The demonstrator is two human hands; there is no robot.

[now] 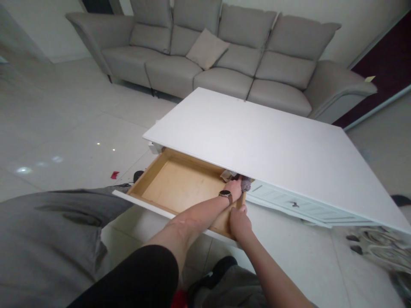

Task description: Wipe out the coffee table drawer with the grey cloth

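A pale wooden drawer [180,179] is pulled out from the white coffee table [257,132]. Across it stretches my left arm, with a dark round watch on the wrist. My left hand [235,188] is in the drawer's back right corner, its fingers mostly hidden under the tabletop edge. Right beside that hand is a fuzzy purple-grey thing [246,185], whose kind I cannot make out. A crumpled whitish thing [227,175] lies just to the hand's left. My right hand [240,221] is closed on the drawer's right side wall, near its front.
Beyond the table stands a long grey sofa [173,72] with a loose beige cushion [207,49]. A second drawer front with a dark knob [294,205] is to the right. A small red scrap [114,175] lies on the tiled floor. Grey-trousered legs [58,239] are at left.
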